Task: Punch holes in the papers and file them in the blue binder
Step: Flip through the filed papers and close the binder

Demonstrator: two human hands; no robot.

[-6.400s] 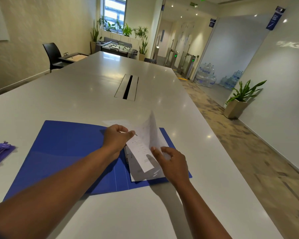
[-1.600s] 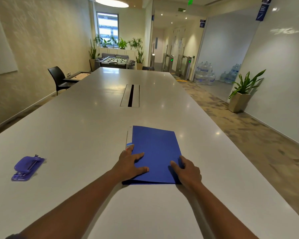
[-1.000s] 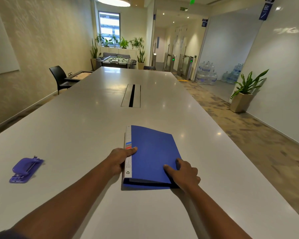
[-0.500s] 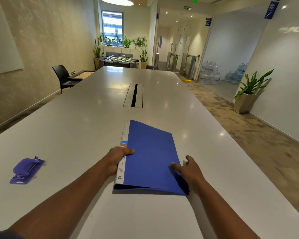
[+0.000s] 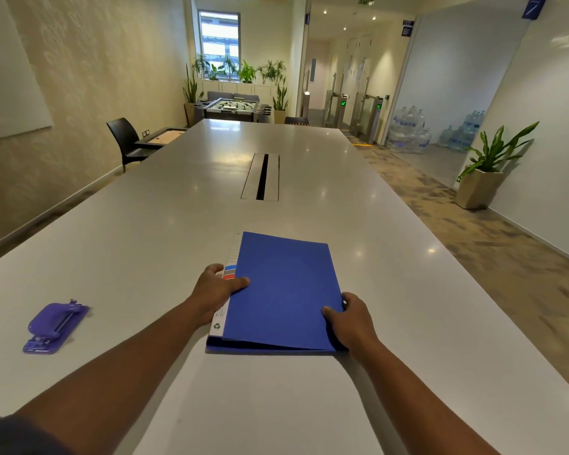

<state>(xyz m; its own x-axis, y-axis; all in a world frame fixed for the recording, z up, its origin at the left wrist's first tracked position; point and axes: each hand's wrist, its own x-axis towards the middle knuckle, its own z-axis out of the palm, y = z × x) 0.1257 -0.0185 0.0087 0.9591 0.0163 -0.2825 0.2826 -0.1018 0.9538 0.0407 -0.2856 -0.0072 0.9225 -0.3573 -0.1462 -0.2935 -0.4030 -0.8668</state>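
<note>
Grey table (image 5: 165, 231) stretches away toward twelve o'clock, and the blue binder (image 5: 283, 290) lies closed on it, long axis running twelve to six. Left hand (image 5: 216, 290) grips its spine edge at nine o'clock, thumb on the cover. Right hand (image 5: 350, 318) pinches the open edge near four o'clock. Purple hole punch (image 5: 56, 326) sits well apart at nine o'clock, nearer the left arm.

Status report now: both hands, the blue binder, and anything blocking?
Left hand grips spine edge, right hand grips open edge. Blue binder closed, flat on table. Hole punch apart, far left. Nothing in the way.
</note>
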